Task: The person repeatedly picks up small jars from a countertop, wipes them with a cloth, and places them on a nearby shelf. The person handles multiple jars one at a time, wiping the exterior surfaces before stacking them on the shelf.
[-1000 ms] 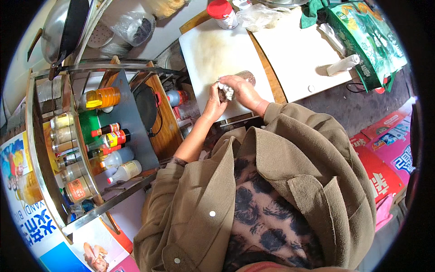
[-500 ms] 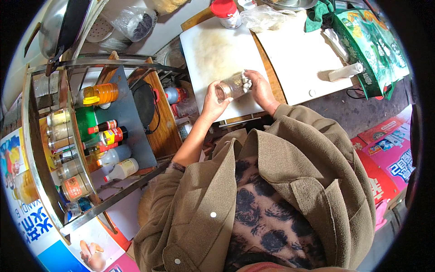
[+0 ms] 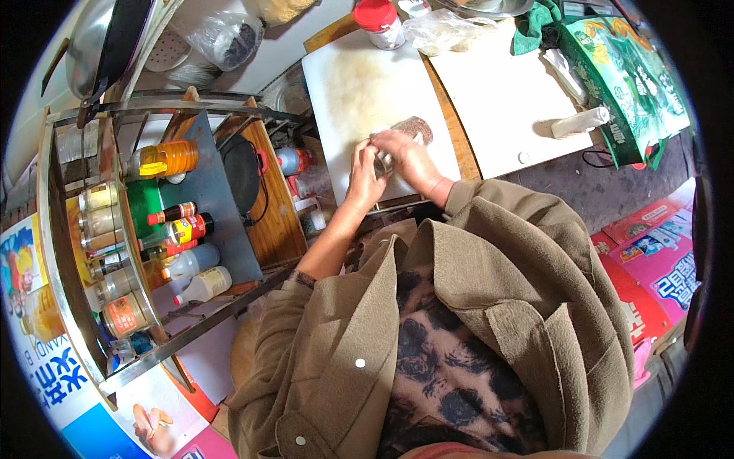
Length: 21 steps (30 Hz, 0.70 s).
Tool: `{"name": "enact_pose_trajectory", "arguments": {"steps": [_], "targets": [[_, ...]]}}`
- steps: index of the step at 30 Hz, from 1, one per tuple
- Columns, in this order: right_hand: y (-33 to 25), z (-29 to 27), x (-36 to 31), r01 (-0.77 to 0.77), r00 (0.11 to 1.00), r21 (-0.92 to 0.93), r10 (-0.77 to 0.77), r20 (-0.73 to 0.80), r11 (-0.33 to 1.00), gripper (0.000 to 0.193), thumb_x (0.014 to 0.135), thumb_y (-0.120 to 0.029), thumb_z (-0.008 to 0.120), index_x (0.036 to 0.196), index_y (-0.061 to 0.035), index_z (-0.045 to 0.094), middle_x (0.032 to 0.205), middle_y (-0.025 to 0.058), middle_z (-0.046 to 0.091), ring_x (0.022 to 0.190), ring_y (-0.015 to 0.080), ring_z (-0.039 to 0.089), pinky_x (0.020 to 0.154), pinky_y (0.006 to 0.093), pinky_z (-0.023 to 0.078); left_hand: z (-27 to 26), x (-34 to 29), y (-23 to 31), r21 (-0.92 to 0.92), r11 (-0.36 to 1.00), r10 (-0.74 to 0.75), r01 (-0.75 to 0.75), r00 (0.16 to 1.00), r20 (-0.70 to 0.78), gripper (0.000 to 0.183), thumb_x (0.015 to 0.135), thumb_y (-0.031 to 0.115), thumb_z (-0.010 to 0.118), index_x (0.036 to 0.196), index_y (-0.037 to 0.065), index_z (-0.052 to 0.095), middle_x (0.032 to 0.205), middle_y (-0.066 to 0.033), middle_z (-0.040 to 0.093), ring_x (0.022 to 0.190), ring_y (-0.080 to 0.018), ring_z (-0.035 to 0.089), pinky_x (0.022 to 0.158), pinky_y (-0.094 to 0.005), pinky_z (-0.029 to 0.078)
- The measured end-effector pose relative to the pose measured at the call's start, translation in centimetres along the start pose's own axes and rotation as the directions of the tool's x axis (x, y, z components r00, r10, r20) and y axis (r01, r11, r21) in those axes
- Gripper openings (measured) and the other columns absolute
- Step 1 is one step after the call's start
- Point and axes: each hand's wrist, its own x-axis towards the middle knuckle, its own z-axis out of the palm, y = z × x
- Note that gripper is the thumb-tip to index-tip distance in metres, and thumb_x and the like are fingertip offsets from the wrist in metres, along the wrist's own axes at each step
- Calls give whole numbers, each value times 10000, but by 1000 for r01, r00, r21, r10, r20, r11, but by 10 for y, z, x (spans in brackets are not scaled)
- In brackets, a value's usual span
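Observation:
Over the lower part of the white cutting board point(image 3: 348, 84), both my hands are around a small clear jar point(image 3: 414, 130). Its far end looks brown and grainy, with a whitish bit beside it. My left hand point(image 3: 366, 177) is closed at the jar's near end, fingers curled. Across the jar's middle lies my right hand point(image 3: 413, 166), its fingers bent over it and slightly blurred. Much of the jar is hidden beneath the fingers, so its lid and contents cannot be made out fully.
A red-lidded tub point(image 3: 379, 24) and a clear plastic bag point(image 3: 447, 32) stand behind the board. Right of it are a white tabletop point(image 3: 508, 99), a white cylinder point(image 3: 580, 122) and a green shopping bag point(image 3: 627, 84). The left rack point(image 3: 138, 367) holds several bottles and jars.
The jar has been turned about: its brown end, earlier by my left hand, now points away to the right. My right hand has moved left over the jar, close to my left hand.

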Motion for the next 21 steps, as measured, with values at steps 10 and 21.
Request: {"name": "enact_pose_trajectory", "arguments": {"steps": [10,21], "targets": [[61,-11,-26,-338,928,224,363,-81,914,340,986,-199,517,1236,-4,641,1247,161,628,1104,272,617,968,343,488,4,0,6,-14,995,-99,98,995,-30,953,799,41,806,1513,141,184,1483,-256,351,1217,-333,582,1021,-427,534],[-2,4,-17,-4,1000,92,5,-12,996,410,873,14,555,1264,-54,658,1344,154,610,1285,337,554,1111,400,442,4,11,15,-244,890,-386,385,921,48,867,742,109,854,1438,25,344,1360,-224,493,1232,-331,562,995,-417,503]]}}
